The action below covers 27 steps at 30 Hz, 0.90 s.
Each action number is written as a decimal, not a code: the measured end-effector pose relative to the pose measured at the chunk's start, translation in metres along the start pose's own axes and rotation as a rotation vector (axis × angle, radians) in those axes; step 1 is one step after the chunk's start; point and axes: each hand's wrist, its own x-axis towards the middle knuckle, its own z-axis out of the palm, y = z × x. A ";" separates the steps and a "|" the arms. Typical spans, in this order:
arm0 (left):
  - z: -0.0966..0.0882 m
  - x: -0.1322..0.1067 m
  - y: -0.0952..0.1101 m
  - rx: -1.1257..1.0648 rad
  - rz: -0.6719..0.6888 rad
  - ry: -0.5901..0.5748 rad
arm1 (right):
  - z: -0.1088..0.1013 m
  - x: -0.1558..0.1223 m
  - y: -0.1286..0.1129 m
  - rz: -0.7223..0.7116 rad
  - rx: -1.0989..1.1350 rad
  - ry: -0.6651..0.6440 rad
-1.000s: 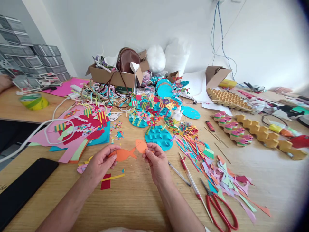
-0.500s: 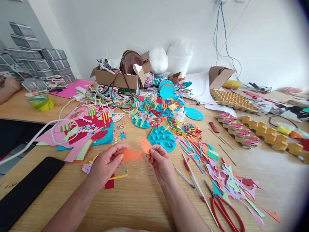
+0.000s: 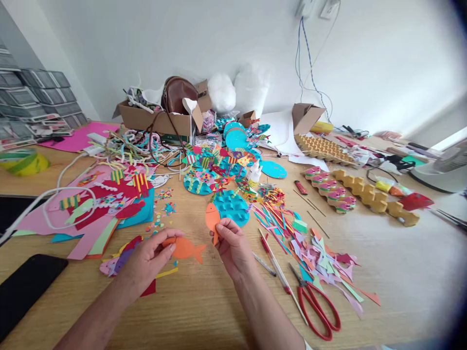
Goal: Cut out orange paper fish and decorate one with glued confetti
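Between the thumb and fingers of my left hand (image 3: pixel 157 253) is an orange paper fish (image 3: pixel 187 248), its tail pointing right. My right hand (image 3: pixel 232 245) pinches a second orange paper fish (image 3: pixel 212 217) by its tail end, head up, with a drawn line across the head. The two fish are apart, held above the wooden table (image 3: pixel 197 311). Under my left wrist side lie a purple and pink paper fish (image 3: pixel 120 260), a red paper piece (image 3: pixel 149 288) and a yellow strip (image 3: pixel 167 273). Beyond my right hand is a blue egg-carton disc (image 3: pixel 229 206).
Red-handled scissors (image 3: pixel 318 308), a pen (image 3: pixel 264 265) and a long brush (image 3: pixel 282 272) lie at right, near paper scraps (image 3: pixel 328 262). A black phone (image 3: pixel 29 291) is at left. White glue bottles (image 3: pixel 254 174) and decorated fish stand behind; coloured paper sheets (image 3: pixel 78 238) lie left.
The view has turned right, so the table things sit further left. The right-hand fish now stands more upright with more of its body showing. Both hands keep their fish.
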 end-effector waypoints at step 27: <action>0.029 -0.002 0.012 0.273 0.360 -0.149 | 0.000 -0.008 -0.003 0.076 0.063 -0.085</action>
